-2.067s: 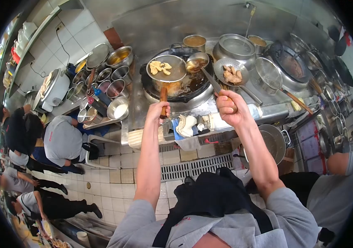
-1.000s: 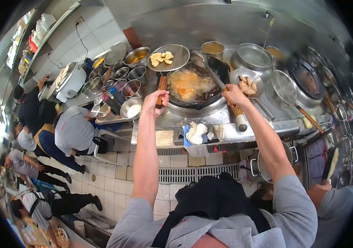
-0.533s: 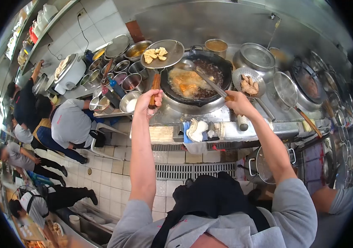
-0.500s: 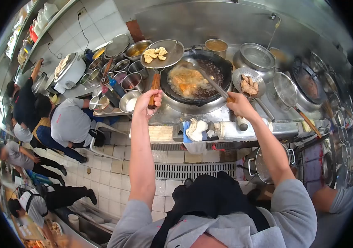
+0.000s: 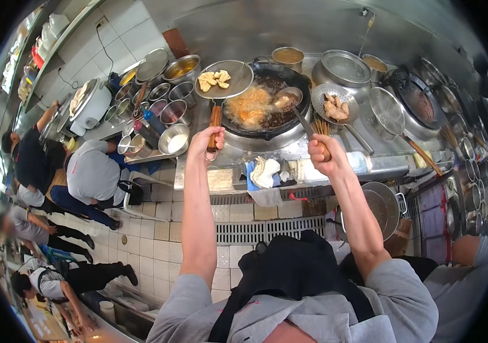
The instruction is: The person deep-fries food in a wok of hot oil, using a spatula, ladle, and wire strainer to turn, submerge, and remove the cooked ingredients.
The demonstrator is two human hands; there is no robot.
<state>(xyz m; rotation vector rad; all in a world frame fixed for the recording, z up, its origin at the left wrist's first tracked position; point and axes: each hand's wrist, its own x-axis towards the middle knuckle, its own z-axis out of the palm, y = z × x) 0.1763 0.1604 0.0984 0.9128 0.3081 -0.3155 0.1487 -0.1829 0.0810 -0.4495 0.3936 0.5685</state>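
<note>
My left hand (image 5: pixel 206 143) is closed round the wooden handle of a flat mesh strainer (image 5: pixel 237 76). Several pale yellow pieces (image 5: pixel 214 79) lie on the mesh, beside and partly over the wok's left rim. In the black wok (image 5: pixel 303 108), golden food (image 5: pixel 251 107) bubbles in dark oil. My right hand (image 5: pixel 326 155) grips the wooden handle of a metal ladle (image 5: pixel 296 108). Its bowl is at the right side of the wok, above or in the oil; I cannot tell which, nor what is in it.
A perforated skimmer (image 5: pixel 319 98) with browned pieces rests right of the wok, near another mesh strainer (image 5: pixel 387 111) and a second wok (image 5: pixel 404 91). Metal pots, one with white contents (image 5: pixel 173 140), crowd the left. Folded cloths (image 5: pixel 264 171) lie along the front edge. Co-workers (image 5: pixel 92 171) stand at left.
The ladle's bowl has moved right, away from the frying food, and my right hand has turned upright. The strainer stays beside the wok. The view has shifted slightly.
</note>
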